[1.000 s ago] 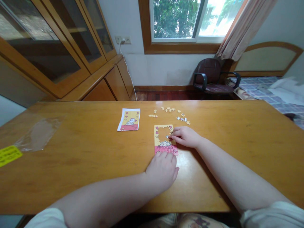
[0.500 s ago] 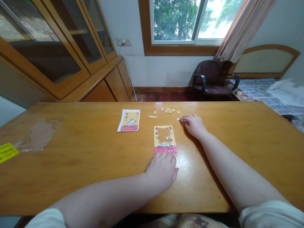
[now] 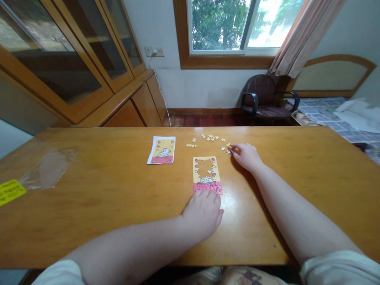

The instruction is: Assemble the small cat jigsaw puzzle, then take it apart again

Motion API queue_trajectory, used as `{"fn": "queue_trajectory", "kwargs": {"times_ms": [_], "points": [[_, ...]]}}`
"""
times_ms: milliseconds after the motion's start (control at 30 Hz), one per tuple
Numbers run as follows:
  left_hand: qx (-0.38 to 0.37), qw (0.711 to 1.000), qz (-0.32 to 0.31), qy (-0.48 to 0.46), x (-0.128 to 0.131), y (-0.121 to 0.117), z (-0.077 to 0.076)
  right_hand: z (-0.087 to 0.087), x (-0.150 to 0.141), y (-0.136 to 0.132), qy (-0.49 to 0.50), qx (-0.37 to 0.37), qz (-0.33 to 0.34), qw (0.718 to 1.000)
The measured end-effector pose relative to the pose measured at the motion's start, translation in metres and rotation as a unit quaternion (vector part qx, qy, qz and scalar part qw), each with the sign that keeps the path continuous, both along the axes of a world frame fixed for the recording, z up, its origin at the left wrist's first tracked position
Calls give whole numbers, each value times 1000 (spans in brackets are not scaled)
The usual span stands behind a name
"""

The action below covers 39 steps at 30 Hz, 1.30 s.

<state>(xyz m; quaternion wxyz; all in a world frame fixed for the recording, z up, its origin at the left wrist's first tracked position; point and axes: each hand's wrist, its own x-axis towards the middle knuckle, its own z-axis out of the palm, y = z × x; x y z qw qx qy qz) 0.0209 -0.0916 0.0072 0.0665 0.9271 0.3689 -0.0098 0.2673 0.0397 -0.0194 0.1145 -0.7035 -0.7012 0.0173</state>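
Head view: selecting, we judge. Right hand (image 3: 232, 149) at loose pieces (image 3: 223, 148), one o'clock off the puzzle (image 3: 207, 187); left hand (image 3: 203, 210) at six, fingers side by side. Either pinching, we can't tell. Next needs one piece isolated.

My feed shows a daylit window (image 3: 219, 25), a curtain (image 3: 308, 37) at its right edge, a chair (image 3: 261, 91) to its lower right, a bed (image 3: 314, 109) farther right, a cabinet (image 3: 86, 49) to its left, and pale wall (image 3: 204, 87) and reddish floor (image 3: 204, 120) below it.
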Motion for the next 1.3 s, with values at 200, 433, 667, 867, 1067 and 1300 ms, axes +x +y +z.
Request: {"fn": "queue_trajectory", "kwargs": {"times_ms": [200,433,667,867,1067,1300], "points": [[1,1000,-2,6,0,0,2,3,-4,-1,-18,-19,-6,1000],[-1,1000,-1,6,1,0,5,4,-5,-2,-40,-30,4,999],[-3,1000,0,8,0,0,2,-1,-3,4,-10,-37,-22,999],[0,1000,1,6,0,0,1,-1,-5,2,-3,-50,-20,999],[-9,1000,0,5,0,0,3,-1,-13,-2,-14,36,15,999],[-5,1000,4,2,1,0,4,-5,-24,-6,-21,9,143,990]]}}
